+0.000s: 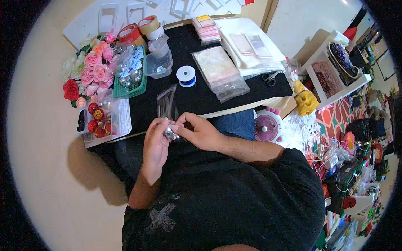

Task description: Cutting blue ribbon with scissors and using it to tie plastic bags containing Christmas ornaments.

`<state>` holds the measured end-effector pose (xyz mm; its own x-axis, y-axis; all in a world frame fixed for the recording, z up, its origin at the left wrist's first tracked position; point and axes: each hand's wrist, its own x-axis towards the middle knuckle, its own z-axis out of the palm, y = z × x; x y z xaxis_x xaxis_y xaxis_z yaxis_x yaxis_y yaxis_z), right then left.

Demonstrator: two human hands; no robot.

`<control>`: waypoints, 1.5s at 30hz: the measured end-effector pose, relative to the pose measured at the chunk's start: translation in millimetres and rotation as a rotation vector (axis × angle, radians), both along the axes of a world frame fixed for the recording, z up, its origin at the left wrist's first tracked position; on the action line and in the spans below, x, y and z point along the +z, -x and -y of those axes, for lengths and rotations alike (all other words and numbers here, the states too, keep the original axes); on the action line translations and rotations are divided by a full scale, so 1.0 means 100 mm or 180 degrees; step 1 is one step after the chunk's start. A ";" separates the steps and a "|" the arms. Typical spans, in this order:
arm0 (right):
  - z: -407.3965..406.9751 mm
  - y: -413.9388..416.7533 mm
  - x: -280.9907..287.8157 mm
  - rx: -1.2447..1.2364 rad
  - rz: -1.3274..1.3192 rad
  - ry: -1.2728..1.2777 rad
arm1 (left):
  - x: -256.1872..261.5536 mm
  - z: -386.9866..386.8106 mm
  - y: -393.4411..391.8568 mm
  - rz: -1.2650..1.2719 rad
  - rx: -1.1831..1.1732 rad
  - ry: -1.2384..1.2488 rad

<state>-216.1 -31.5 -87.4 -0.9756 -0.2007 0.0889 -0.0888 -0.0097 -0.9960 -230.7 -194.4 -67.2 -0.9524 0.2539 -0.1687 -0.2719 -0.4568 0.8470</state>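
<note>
Close to my body, at the near edge of the black-topped table, both hands meet around a small bunch of shiny silver balls (171,134). My left hand (156,138) has its fingers around the left side of the bunch. My right hand (197,131) pinches at its top with thumb and forefinger. Just beyond my fingers lies a clear plastic bag (166,102); whether it is joined to the bunch I cannot tell. A green basket (130,91) with silver balls and bagged pieces stands further left. Beside it are a clear plastic tub (159,67) and a white spool of blue wire (186,76).
Artificial roses (94,69) and a clear box of red and silver baubles (102,120) crowd the left end. Tape rolls (128,34) stand behind. Packs of clear bags (220,70) and scissors (270,78) lie right. A pink-and-white fan (267,127) sits beyond the table's near right edge.
</note>
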 end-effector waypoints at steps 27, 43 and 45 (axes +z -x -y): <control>-0.23 0.26 -0.10 -0.1022 0.0207 0.0108 | -0.32 0.22 0.47 -0.0306 0.0292 0.1007; -2.75 0.29 -0.20 -0.3082 -0.0248 -0.0784 | -0.62 0.40 1.40 -0.1249 0.0609 0.4142; -2.93 0.30 -0.38 -0.3506 -0.0432 -0.1940 | -0.50 0.33 1.33 -0.1460 0.0972 0.4808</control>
